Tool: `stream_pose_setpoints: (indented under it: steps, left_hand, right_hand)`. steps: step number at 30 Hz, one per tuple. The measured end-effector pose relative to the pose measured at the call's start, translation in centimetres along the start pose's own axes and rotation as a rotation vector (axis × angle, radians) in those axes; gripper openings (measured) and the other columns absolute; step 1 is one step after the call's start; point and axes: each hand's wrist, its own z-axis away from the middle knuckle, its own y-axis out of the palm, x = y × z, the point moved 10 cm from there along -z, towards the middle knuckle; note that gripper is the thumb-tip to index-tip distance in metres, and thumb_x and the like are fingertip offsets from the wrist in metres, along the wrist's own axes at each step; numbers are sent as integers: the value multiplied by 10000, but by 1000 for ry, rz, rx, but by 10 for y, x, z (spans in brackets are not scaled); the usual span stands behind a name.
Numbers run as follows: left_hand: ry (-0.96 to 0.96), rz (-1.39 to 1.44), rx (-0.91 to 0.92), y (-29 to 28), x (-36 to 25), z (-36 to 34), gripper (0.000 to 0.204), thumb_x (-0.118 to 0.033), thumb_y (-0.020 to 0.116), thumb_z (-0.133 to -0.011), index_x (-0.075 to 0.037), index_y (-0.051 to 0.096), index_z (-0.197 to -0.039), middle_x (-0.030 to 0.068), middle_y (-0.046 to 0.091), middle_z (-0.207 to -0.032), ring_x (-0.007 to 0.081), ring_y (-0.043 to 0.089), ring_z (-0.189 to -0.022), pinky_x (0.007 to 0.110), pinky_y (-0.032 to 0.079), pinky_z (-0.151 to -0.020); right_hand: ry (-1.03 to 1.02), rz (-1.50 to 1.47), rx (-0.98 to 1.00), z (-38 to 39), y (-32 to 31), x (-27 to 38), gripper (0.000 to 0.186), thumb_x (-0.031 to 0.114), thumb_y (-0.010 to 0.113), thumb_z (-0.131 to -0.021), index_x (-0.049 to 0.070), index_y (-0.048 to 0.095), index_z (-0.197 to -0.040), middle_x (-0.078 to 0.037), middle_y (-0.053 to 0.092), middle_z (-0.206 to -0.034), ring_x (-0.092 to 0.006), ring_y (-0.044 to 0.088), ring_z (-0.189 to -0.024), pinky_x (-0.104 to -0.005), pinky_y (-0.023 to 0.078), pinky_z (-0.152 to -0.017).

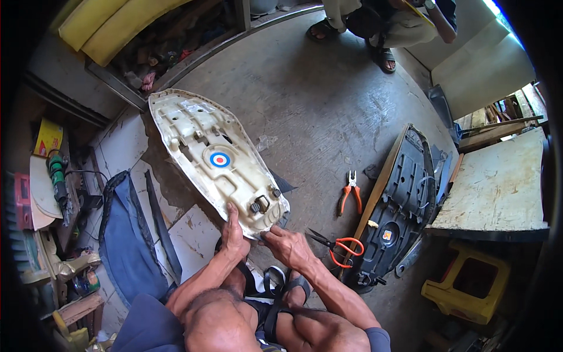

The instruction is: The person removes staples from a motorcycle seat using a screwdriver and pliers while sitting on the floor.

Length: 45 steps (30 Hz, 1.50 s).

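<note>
A cream motorcycle seat (193, 138) lies underside up, slanting from upper left down to my hands, with a round blue, white and red sticker (220, 159) near its middle. My left hand (234, 239) grips its near end, thumb laid over the plastic rim and fingers hidden below. At the same end, just to the right, my right hand (286, 246) is closed with curled fingers at the rim; the fingertips are partly hidden. Scissors with orange handles (346, 249) lie right of my right hand. Beyond them are pliers with orange grips (350, 193).
A black seat base (390, 223) rests at the right beside a worn board (492, 188) and a yellow plastic part (469, 281). Dark blue fabric (132, 234) and a green power tool (57, 176) are at the left. Another person (387, 23) is at the far side.
</note>
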Motion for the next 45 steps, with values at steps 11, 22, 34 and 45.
stream_pose_setpoints:
  steps: [11, 22, 34, 45]
  left_hand:
    - [135, -61, 7, 62, -41, 11, 657, -517, 459, -1045, -27, 384, -1476, 111, 524, -1400, 248, 565, -1235, 397, 476, -1060]
    - [-159, -471, -93, -52, 31, -36, 749, -551, 547, -999, 19, 380, -1454, 168, 510, -1394, 288, 537, -1244, 420, 474, -1043]
    - [896, -1875, 437, 108, -14, -4, 798, -415, 769, -828, -125, 402, -1474, 220, 296, -1567, 424, 226, -1480, 644, 146, -1174]
    - [912, -1876, 407, 88, 4, -32, 512, -399, 694, -887, -98, 546, -1275, 121, 256, -1635, 348, 173, -1529, 755, 91, -1124]
  right_hand:
    - [425, -502, -543, 1, -72, -12, 114, 78, 692, -937, -19, 742, -969, -66, 599, -742, -122, 621, -515, -286, 462, -429]
    - [250, 207, -31, -5, 11, -53, 103, 178, 647, -914, 117, 693, -983, -121, 642, -939, -390, 673, -783, -497, 541, -620]
    - [664, 47, -137, 2, -19, -189, 500, 382, 716, -894, -24, 620, -1170, -269, 698, -990, -390, 699, -931, -460, 536, -807]
    - [831, -72, -26, 10, 11, -198, 509, 430, 567, -911, -66, 681, -922, -297, 679, -838, -396, 708, -882, -466, 519, -768]
